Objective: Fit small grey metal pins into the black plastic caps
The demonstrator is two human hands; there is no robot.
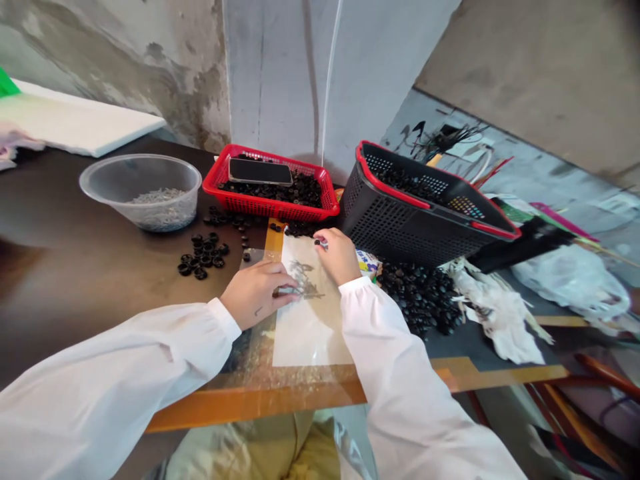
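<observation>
"Starting at the paper sheet [310,340], how is the right hand [341,257] found?"

"It is placed at the far right part of the sheet. A small black button-like piece [317,243] is pinched between its thumb and forefinger."

"And the left hand [260,293]?"

"It is set across the sheet's left edge, fingers curved, their tips brought to a small pile of thin metal pins [309,283] on the paper. Whether a pin is gripped cannot be told; the fingertips are poorly seen."

"What is recorded around the work?"

"Beyond the sheet, a red plastic basket [270,203] is filled with black pieces, and a smartphone [261,171] is laid on them. To its right, a dark perforated basket [400,230] with a red rim is noted. At left, similar pins are held in a clear plastic bowl [103,192]. Loose black rings [203,253] are scattered near it. Beside the right forearm, a heap of black pieces [420,300] is seen, with white rags [500,320] next to it."
</observation>
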